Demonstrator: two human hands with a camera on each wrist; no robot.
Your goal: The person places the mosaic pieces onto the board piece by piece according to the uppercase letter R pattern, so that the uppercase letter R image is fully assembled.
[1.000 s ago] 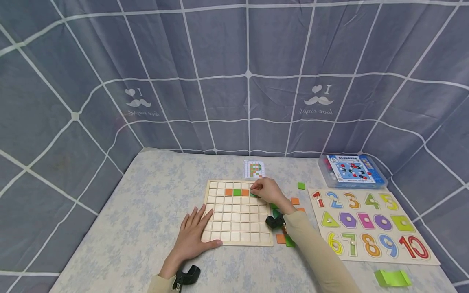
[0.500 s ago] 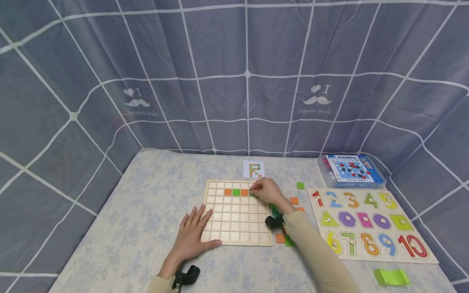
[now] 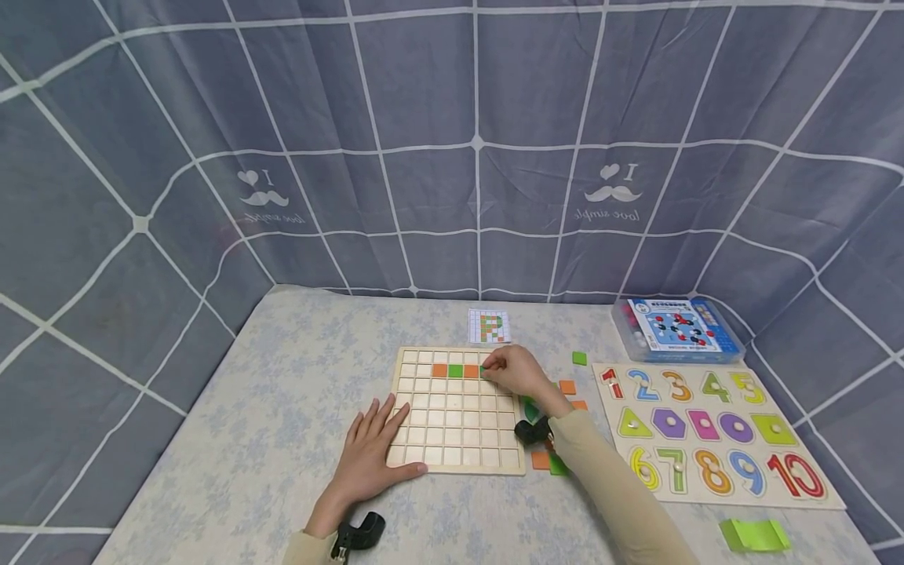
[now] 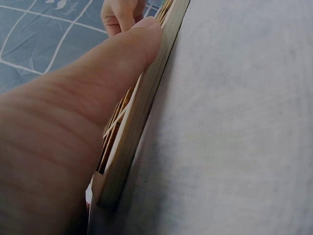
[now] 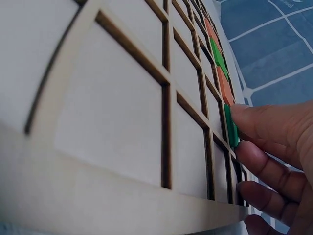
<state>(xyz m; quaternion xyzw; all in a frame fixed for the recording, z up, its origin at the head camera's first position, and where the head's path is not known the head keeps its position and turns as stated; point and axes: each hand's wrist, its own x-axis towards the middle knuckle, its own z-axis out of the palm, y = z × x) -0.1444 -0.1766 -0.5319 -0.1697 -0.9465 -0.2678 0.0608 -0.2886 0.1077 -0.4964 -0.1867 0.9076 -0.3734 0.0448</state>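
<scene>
A wooden grid board lies on the table; its second row from the far edge bears an orange tile, a light green tile and another orange tile. My right hand pinches a dark green tile at the cell right of that last orange one. In the right wrist view the green tile sits slightly askew, its far part hidden by the fingers. My left hand rests on the board's near left corner, fingers spread, thumb along the near edge.
A pattern card lies behind the board. Loose tiles, such as an orange tile and a green tile, lie to its right. Farther right are a number-and-shape puzzle, a plastic box and a green holder.
My right hand has shifted very slightly at the same cell, still pinching the dark green tile. My left hand stays in place on the board.
</scene>
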